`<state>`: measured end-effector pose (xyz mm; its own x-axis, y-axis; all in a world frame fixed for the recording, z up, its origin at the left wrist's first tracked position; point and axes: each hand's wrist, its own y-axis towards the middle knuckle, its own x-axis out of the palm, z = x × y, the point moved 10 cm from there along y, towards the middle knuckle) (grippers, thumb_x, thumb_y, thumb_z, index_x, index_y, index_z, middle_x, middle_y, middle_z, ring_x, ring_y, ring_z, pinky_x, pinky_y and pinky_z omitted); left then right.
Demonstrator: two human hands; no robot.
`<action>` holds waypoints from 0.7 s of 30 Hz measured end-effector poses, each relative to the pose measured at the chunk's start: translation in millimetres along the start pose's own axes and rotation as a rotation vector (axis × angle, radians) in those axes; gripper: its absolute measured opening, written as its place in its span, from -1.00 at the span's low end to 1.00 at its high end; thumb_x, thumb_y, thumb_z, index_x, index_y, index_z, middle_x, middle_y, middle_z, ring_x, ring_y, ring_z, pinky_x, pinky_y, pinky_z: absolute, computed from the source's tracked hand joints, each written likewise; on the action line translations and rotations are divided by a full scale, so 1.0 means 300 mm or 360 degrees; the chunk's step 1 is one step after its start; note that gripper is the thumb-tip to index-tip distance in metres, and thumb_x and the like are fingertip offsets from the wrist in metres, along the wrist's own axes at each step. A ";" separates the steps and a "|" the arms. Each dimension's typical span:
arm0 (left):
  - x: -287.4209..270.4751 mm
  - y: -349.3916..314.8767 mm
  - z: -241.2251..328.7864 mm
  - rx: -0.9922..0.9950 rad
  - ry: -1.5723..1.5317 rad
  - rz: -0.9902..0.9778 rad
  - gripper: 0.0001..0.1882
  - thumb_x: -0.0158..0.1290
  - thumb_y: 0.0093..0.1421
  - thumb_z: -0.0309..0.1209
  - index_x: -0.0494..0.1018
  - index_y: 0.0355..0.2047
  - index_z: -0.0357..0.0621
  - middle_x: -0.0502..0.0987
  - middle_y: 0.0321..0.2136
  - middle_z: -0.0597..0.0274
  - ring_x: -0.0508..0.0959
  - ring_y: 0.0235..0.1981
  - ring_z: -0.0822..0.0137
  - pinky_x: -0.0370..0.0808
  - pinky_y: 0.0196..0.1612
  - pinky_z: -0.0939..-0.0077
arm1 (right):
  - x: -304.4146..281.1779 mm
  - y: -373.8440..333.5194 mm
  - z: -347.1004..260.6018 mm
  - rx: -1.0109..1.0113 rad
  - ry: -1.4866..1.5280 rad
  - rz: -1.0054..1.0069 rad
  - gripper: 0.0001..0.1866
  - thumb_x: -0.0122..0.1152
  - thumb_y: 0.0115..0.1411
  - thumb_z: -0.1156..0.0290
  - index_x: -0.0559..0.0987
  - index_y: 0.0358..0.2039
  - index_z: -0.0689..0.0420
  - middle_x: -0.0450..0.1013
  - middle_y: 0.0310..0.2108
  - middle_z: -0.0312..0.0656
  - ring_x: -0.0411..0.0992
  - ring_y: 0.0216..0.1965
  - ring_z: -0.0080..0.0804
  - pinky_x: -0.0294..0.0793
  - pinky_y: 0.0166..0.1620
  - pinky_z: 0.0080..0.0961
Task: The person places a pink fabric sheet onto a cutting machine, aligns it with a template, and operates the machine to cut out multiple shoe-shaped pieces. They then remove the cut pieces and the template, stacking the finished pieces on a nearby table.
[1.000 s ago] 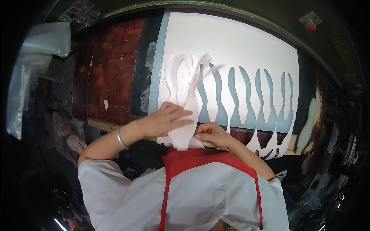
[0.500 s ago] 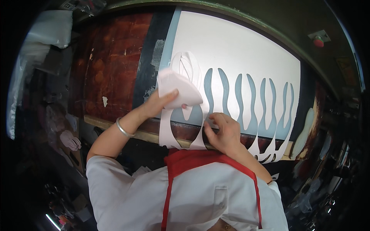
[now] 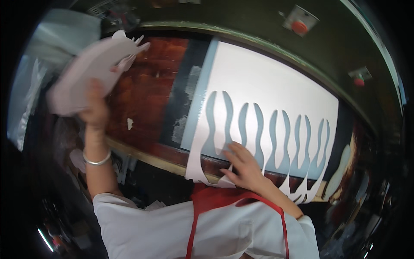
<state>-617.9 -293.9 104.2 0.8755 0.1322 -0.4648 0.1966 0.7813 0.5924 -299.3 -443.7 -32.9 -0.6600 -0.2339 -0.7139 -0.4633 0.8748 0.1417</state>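
Note:
Up at the far left, my left hand (image 3: 95, 108) grips a stack of pale pink cut pieces (image 3: 88, 73) with curved outlines. Motion blurs both hand and stack. My right hand (image 3: 246, 168) lies on the near part of a pale pink sheet (image 3: 276, 77), fingers apart and nothing in them. Pairs of long wavy openings run through the sheet, and a light blue board (image 3: 201, 93) shows through them. Narrow strips of the sheet's near edge hang over the table's front, close to my red-trimmed white clothing.
Left of the sheet is a worn red-brown surface (image 3: 148, 93) with a dark band (image 3: 183, 82). A green machine beam with red buttons (image 3: 299, 28) crosses the far side. Clear plastic bags (image 3: 64, 36) sit far left. A long pale piece (image 3: 339, 172) lies at the right end.
My left hand has swung up and left with the stack, away from the sheet. My right hand has opened onto the sheet. The view has shifted, so the sheet appears lower.

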 end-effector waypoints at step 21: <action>0.544 -0.664 0.183 -0.1241 0.0551 -0.0297 -0.51 0.13 0.12 -0.27 0.33 0.04 -0.12 0.26 -0.07 -0.12 0.46 -0.14 -0.14 0.46 -0.10 0.15 | -0.660 -1.405 0.737 0.1831 -0.0079 0.1385 -0.64 0.13 0.22 0.31 0.50 -0.17 0.40 0.52 -0.30 -0.01 0.46 -0.28 -0.32 0.44 -0.15 -0.46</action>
<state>-490.0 -461.5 -53.6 0.6509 0.0395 -0.7581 -0.1455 0.9866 -0.0735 157.3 -672.5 -102.9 -0.4475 0.5353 -0.7164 0.8080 0.5854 -0.0673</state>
